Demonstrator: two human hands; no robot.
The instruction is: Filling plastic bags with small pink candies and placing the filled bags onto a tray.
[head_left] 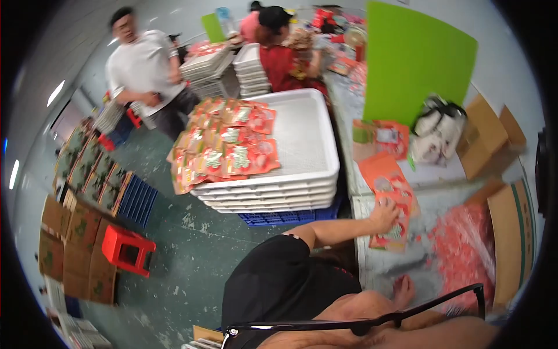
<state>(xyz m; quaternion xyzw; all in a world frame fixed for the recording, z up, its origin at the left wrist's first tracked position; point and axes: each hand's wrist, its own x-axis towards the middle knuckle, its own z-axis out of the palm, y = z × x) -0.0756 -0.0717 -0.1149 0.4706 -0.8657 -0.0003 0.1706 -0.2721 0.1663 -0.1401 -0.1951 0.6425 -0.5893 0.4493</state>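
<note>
My left hand is closed on an orange-red printed pouch with pictures on its front, at the table's near edge. The pouch stretches away beyond my fingers, and its lower end shows below them. Further down, my right hand is low over the table beside a heap of small pink pieces, partly under clear plastic. Blur and the small part showing keep its fingers from being made out. Another pouch of the same colours lies flat just past the held one.
Left of the table, stacked white trays bear several rows of pouches on a blue pallet. A green board, a white-and-black bag and open cartons line the table. A red stool stands on the floor. Other people are nearby.
</note>
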